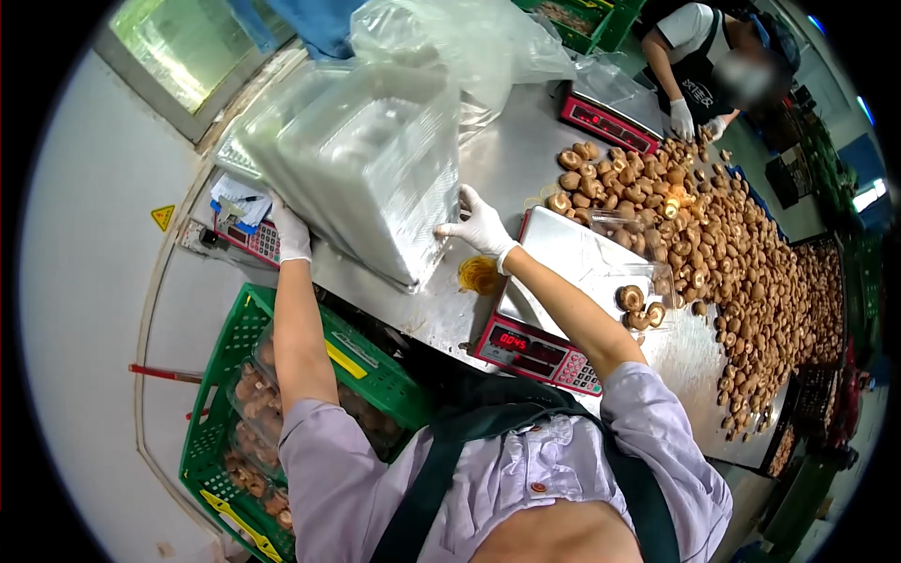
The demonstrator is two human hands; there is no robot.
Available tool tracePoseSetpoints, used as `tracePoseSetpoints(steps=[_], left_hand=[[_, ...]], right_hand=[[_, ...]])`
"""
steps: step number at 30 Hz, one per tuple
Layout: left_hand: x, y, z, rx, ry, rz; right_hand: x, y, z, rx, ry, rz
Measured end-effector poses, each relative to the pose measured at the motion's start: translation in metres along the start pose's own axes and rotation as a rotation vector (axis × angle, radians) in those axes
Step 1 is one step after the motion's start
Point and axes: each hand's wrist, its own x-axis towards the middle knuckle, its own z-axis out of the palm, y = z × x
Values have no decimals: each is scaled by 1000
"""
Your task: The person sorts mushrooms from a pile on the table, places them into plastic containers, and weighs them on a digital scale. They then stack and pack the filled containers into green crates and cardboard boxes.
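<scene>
A tall stack of clear plastic trays point(375, 178) stands on the steel table, with one of my hands on each side of it. My left hand point(290, 231), in a white glove, presses against its left side, the fingertips partly hidden. On the right side, my gloved right hand point(480, 228) has its thumb and fingers spread against the stack's edge. Just right of that hand is a scale point(535, 352) with a red display. On its plate lies a clear tray point(615, 281) with a few shiitake mushrooms point(638, 308).
Loose shiitake mushrooms point(699, 253) cover the table's right side. A green crate point(211, 422) with packed mushroom trays stands below left. Clear plastic bags point(497, 47) lie behind the stack. A second scale point(610, 122) is farther back, near a gloved co-worker point(699, 75). Rubber bands point(479, 274) lie near my right hand.
</scene>
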Motion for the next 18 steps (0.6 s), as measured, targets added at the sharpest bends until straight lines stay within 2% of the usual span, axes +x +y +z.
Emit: tracePoseSetpoints(steps=[2, 4, 8, 9, 10, 12, 14, 16, 18], left_hand=[[8, -12, -12, -85, -31, -55], [14, -29, -25, -214, -132, -140], [10, -35, -29, -133, -110, -211], [12, -32, -27, -100, -100, -207], [13, -29, -26, -67, -81, -202], [17, -24, -23, 9, -34, -174], [19, -13, -21, 82, 31, -121], [20, 4, -22, 175, 129, -38], [23, 28, -22, 267, 247, 76]], right_hand=[[-10, -8, 0, 1, -41, 99], [-17, 1, 1, -118, -61, 103], [-26, 10, 7, -286, 51, 26], [-31, -1, 5, -315, 43, 74], [-34, 3, 9, -312, 81, 128], [-57, -1, 8, -264, 157, 17], [-95, -37, -20, -217, 20, 4], [-134, -44, -43, -253, 103, -113], [-172, -49, -82, -277, 215, -139]])
